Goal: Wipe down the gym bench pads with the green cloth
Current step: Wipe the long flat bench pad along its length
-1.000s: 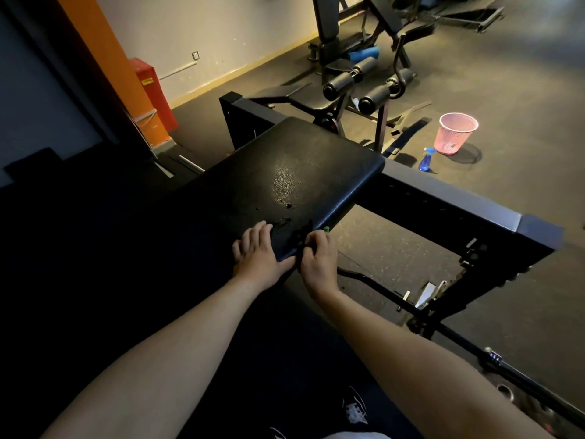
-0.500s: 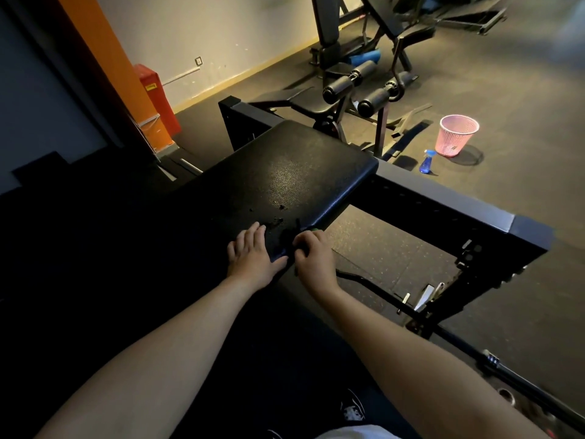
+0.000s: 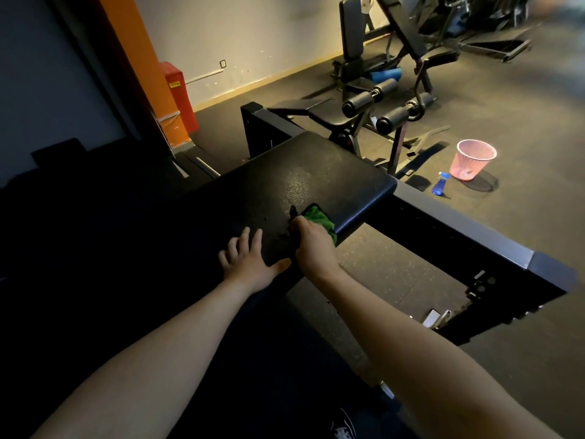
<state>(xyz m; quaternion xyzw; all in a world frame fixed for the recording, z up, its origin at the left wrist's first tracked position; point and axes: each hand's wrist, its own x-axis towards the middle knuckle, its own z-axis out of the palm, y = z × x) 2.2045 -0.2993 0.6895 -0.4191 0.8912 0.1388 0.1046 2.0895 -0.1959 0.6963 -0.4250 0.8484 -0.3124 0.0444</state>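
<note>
Green cloth [image 3: 319,218] bunched on the black bench pad [image 3: 316,172], close to the pad's right-hand rounded edge, with one fold draping slightly over that edge. The right hand [image 3: 313,247] lies on top of the cloth's near part; its fingers are curled down and clamped on the fabric, so only the far half of the cloth shows beyond the knuckles. The left hand [image 3: 248,261] rests palm-down on the pad just beside the right hand — fingers straight and spread apart, thumb stretched out toward the right wrist, holding nothing. Both forearms are bare and reach in from the lower edge of the view.

Pad surface: textured black upholstery with a pale sheen near its middle and a few small dark marks [image 3: 292,212] just left of the cloth; whether these are scuffs or tears cannot be told.

Surroundings: a dark steel frame beam [image 3: 459,223] runs off to the right from under the pad. On the speckled rubber floor [image 3: 522,106] beyond it stand a pink mesh basket [image 3: 473,160] and, just beside it, a blue spray bottle [image 3: 440,184] — both well apart from the hands. Further back stands a machine with black roller pads [image 3: 368,98]; an orange pillar [image 3: 142,68] and a red box [image 3: 179,93] stand at the left wall.
</note>
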